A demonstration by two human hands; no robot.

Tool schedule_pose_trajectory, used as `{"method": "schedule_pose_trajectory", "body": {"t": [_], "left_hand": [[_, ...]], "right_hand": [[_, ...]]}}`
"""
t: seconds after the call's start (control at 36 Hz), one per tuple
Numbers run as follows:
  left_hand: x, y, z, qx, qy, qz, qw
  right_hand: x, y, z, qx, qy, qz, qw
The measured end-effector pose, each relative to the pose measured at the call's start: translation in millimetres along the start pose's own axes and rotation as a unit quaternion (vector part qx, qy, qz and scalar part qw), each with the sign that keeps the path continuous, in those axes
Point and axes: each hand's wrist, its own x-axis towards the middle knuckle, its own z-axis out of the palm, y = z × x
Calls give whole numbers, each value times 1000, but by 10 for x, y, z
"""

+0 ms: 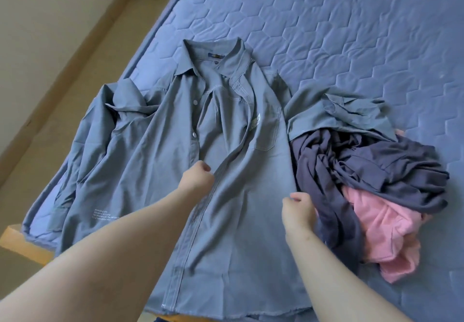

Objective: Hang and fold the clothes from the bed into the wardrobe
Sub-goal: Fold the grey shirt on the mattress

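A grey-blue button shirt (241, 221) lies spread front-up on the blue quilted bed (339, 32), collar toward the far side, sleeves out to both sides. My left hand (198, 178) is curled and grips the shirt's front placket near the middle. My right hand (298, 208) pinches the shirt's right side edge. Beside it on the right lies a crumpled dark purple-grey garment (364, 168) on top of a pink garment (384, 231). The wardrobe is out of view.
The bed's wooden frame corner (22, 243) shows at the lower left, with beige floor (50, 45) beyond the bed's left edge. The shirt's right sleeve (339, 113) drapes over the clothes pile. Bare mattress stretches across the far right.
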Motion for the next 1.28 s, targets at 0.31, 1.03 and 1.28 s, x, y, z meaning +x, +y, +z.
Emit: {"method": "schedule_pose_trajectory", "body": {"t": [0.31,1.03,1.28], "left_hand": [[867,590,-396,10,58,94,994],[2507,1328,-926,-73,204,224,950],[2650,1791,-1057,-337,-57,81,936]], "right_hand": [[474,-1155,509,-42,-78,-162,983],[1747,-2636,1908,-262,15,-322,910],[1738,-2638,1844,62,-36,-290,954]]}}
